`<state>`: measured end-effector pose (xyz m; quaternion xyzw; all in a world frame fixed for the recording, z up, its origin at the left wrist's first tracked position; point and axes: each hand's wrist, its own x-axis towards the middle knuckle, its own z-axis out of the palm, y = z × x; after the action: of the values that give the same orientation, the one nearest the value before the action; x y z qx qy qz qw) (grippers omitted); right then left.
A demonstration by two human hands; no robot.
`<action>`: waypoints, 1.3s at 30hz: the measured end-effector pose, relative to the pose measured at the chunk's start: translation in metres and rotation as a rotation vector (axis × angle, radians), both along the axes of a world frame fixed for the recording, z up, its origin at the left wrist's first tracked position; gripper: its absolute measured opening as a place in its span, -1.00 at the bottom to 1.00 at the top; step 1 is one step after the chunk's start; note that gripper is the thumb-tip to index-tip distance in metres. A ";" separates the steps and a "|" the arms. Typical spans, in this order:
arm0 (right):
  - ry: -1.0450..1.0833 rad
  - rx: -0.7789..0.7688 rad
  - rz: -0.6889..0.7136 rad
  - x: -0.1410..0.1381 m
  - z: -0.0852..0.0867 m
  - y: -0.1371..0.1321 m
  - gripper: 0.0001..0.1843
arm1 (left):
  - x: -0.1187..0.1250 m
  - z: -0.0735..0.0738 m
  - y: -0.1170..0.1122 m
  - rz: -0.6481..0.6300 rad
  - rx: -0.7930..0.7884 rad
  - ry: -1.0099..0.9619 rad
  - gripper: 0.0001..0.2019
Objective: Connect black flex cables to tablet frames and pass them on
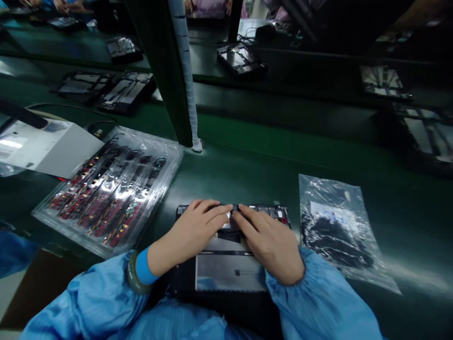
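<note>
An opened flat black electronic device point(184, 278) lies in front of me, close to my body. Its near half carries a large silver battery-like plate point(230, 274), and small parts line its far edge. My left hand point(198, 226) rests on the far left part with its fingers stretched out to the right. From the other side, my right hand point(271, 241) lies over the device, fingers extended and lying on the far middle. The fingertips of both hands nearly meet there. Whatever sits under them is hidden.
To the left is a clear plastic tray point(163, 189) of red and black circuit parts, beside a white box point(71, 146). A clear bag point(332, 231) with black pieces lies right. A green post point(159, 71) stands ahead; several similar devices point(240, 59) lie beyond.
</note>
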<state>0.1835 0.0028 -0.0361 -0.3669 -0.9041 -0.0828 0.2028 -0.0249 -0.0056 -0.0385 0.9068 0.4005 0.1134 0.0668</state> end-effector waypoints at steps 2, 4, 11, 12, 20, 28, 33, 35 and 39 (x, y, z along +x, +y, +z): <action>-0.019 0.024 0.010 -0.001 0.003 0.000 -0.74 | 0.000 0.002 0.000 -0.037 0.016 0.072 -0.79; -0.037 0.026 0.014 -0.001 0.006 -0.001 -0.74 | 0.001 0.004 0.000 -0.057 0.044 0.126 -0.79; -0.012 -0.140 -0.022 0.016 0.009 -0.012 -0.63 | -0.001 0.000 0.004 -0.021 -0.003 0.032 -0.65; -0.003 -0.149 -0.023 0.019 0.009 -0.015 -0.62 | -0.001 -0.001 0.004 -0.021 -0.012 0.030 -0.59; 0.028 -0.093 -0.041 0.035 0.007 -0.023 -0.66 | 0.000 0.003 0.005 -0.072 0.032 0.136 -0.56; -0.028 0.008 -0.057 0.035 0.004 -0.015 -0.70 | 0.002 0.004 0.004 -0.085 0.076 0.186 -0.57; -0.039 0.019 -0.048 0.034 0.004 -0.013 -0.69 | 0.002 0.004 0.004 -0.091 0.074 0.162 -0.57; -0.050 0.018 -0.052 0.033 0.003 -0.013 -0.69 | 0.002 0.003 0.004 -0.091 0.073 0.150 -0.57; -0.052 0.020 -0.055 0.033 0.001 -0.013 -0.71 | 0.001 0.003 0.004 -0.090 0.068 0.153 -0.58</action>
<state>0.2168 -0.0101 -0.0348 -0.3875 -0.8977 -0.1069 0.1806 -0.0234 -0.0015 -0.0352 0.9316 0.3593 0.0542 0.0100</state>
